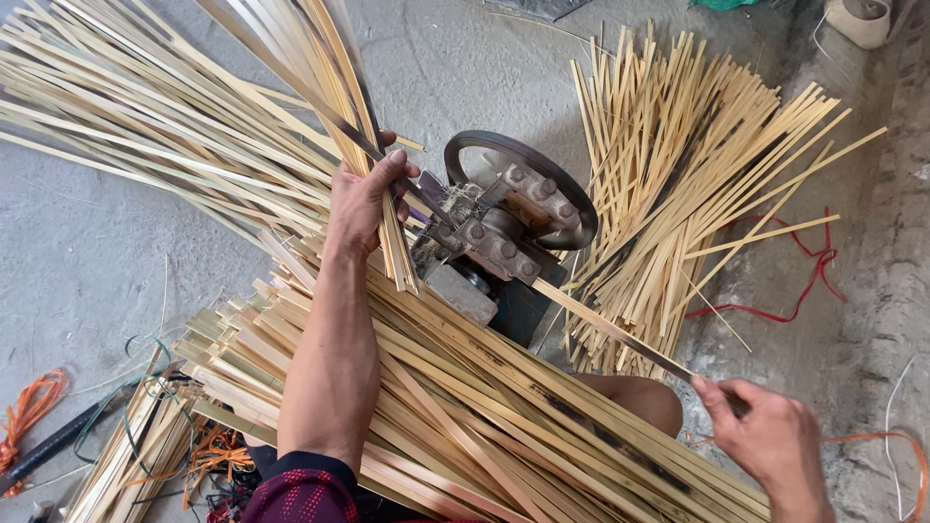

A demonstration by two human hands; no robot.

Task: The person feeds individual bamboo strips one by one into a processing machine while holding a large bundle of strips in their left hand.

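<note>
Left hand [363,199] grips a bundle of bamboo strips [334,87] beside the metal splitting machine [504,228]. Right hand [770,436] pinches one long strip [620,334] emerging from it.

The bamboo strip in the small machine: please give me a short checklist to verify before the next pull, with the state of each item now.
1. Right hand grips the outgoing bamboo strip: ok.
2. Left hand holds a strip at the infeed side of the machine: ok.
3. Left fingers apart from the metal wheel: ok, though close.
4. Strip runs straight out of the machine: ok.
5. Blade condition: cannot tell.
6. Lap pile of strips stays off the pull path: not ok, it lies right under the strip.
</note>
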